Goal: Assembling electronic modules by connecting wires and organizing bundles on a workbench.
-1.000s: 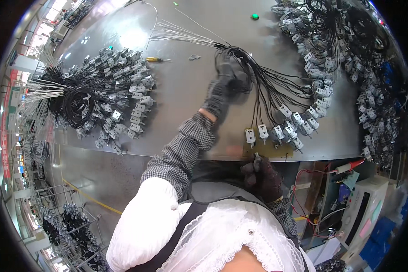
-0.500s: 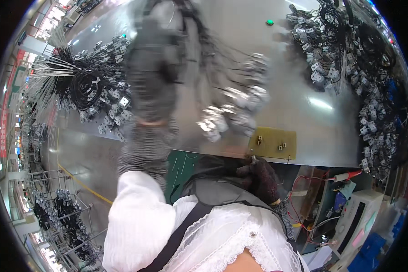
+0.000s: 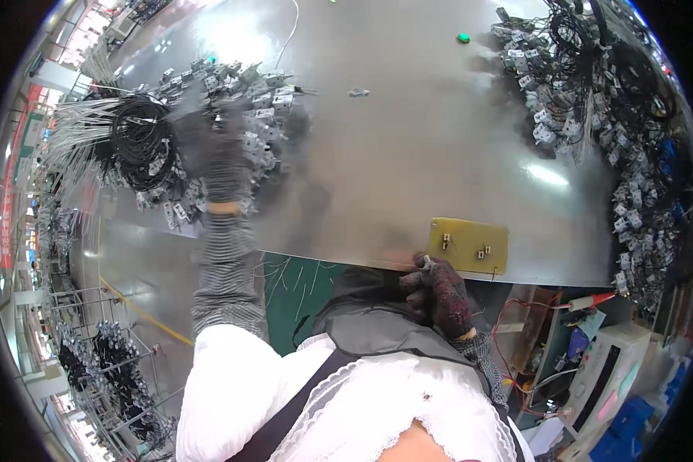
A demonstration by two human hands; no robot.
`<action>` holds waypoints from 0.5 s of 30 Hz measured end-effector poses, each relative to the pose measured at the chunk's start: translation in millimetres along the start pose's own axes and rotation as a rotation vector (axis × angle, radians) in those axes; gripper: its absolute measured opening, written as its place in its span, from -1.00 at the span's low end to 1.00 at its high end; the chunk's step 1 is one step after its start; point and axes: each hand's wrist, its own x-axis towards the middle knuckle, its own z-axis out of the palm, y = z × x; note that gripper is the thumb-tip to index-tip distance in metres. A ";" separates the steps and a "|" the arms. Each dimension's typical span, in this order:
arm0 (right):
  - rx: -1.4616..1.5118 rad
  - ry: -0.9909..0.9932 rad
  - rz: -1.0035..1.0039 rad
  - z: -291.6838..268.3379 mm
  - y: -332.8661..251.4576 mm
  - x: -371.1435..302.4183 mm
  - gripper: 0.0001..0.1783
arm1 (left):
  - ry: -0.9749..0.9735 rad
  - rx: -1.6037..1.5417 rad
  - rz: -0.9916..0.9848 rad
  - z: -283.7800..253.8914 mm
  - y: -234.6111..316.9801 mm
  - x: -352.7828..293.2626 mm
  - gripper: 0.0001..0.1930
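Crosswise, cables [image 3: 123, 146] point pale ends [image 3: 77, 127] left of the outstretched left hand [image 3: 210, 142], fingers unreadably blurred; the right hand [image 3: 443, 296], curled, clasps a grey piece [image 3: 427, 262].

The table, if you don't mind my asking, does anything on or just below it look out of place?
Thin strands lie scattered on the green surface below the table, rather like stray offcuts. A small pale scrap sits by itself on top. Nothing looks clearly damaged.
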 end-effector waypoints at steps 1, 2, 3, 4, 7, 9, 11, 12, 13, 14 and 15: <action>-0.048 -0.013 -0.026 -0.4 1.4 0.6 -0.56 | -0.085 0.131 0.206 20.5 3.2 -20.4 -0.31; -0.044 0.010 -0.030 -0.3 -0.8 -2.0 -0.56 | -0.189 0.256 0.230 39.2 15.2 -37.2 -0.27; -0.085 -0.007 -0.032 2.9 -5.8 -3.7 -0.55 | -0.289 0.384 0.260 51.6 25.5 -44.5 -0.23; -0.127 -0.022 -0.033 4.9 -9.0 -4.9 -0.54 | -0.260 0.205 0.297 47.1 37.8 -42.9 -0.26; -0.164 -0.010 -0.091 6.5 -11.0 -2.0 -0.50 | -0.378 0.229 0.320 55.4 -5.6 -66.7 -0.27; -0.142 -0.018 -0.163 11.3 -17.5 6.5 -0.52 | -0.530 0.333 0.269 51.1 -38.9 -75.3 -0.30; -0.140 0.019 -0.267 -4.5 -34.7 11.3 -0.53 | -0.465 0.273 0.365 62.7 -35.8 -65.8 -0.34; -0.167 0.037 -0.311 -10.5 -40.9 19.8 -0.55 | -0.480 0.282 0.373 63.7 -44.6 -62.9 -0.37; -0.195 0.050 -0.349 -15.2 -45.0 27.4 -0.57 | -0.494 0.297 0.361 63.8 -56.4 -59.8 -0.36; -0.195 0.055 -0.352 -21.7 -50.4 34.6 -0.57 | -0.505 0.311 0.349 65.5 -65.5 -58.1 -0.35; -0.159 0.088 -0.425 -34.9 -57.4 39.4 -0.59 | -0.521 0.350 0.315 68.6 -59.7 -57.4 -0.30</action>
